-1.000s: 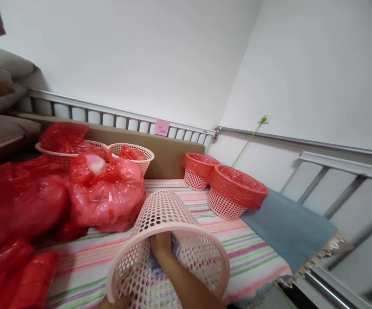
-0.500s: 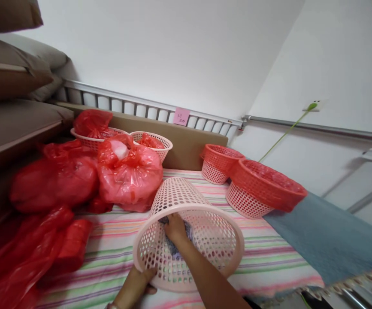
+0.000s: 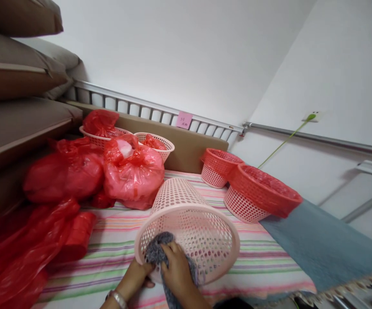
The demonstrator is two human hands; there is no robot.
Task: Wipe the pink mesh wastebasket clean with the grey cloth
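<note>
Well, from where I stand, the pink basket (image 3: 177, 195) lies on its side on the striped sheet (image 3: 115, 253), its wide mouth turned toward the person and its narrower end pointing away. The left hand (image 3: 137, 276) is closed on the rim (image 3: 189, 207) at the lower left, thumb on the inner side and fingers beneath, as far as I can make out. The right hand (image 3: 176, 268) is bunched around the gray cloth (image 3: 155, 251) at the basket's mouth, and part of the cloth trails down over the lower rim.

I'd judge the basket light and fairly stiff, being thin plastic by the look of it and full of holes. On that round side it would probably roll if nobody steadied it, and the smooth plastic might slide over the sheet. The thick rim looks like the best place to hold; the wall would likely give a little if squeezed hard. The cloth seems soft and limp, easy to gather in 1 hand, though loose folds could catch in the holes.

Beyond, to the right, 2 more baskets stand upright with red liners, a small basket (image 3: 213, 176) and a big basket (image 3: 244, 204).
</note>
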